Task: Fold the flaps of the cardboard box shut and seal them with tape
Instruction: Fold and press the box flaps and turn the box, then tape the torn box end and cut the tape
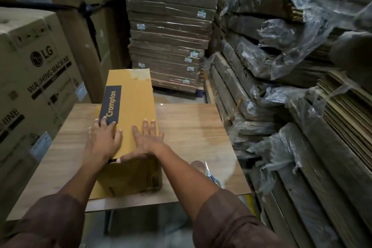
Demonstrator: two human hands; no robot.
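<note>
Grip, left hand (103, 140): fingers straight and spread, pressing flat on the top panel at the near left edge, holding nothing. Grip, right hand (146, 140): likewise flat and splayed on the top, thumb lying along the near edge above a dark gap; nothing held. Item: yellow Crompton cardboard box (130, 110), long, lying lengthwise at centre frame on the wooden bench (191, 127), far end overhanging the back edge. Near end not taped; end flap (130, 175) appears only loosely closed. Accessory: tape roll (205, 169), lower right, partly hidden by the right forearm, well apart from both hands. Hazards, judged: lifting either palm to fetch the tape may let the flaps spring open; forward pressure could slide the overhanging box off the back; a forearm sweep may knock the roll off.
</note>
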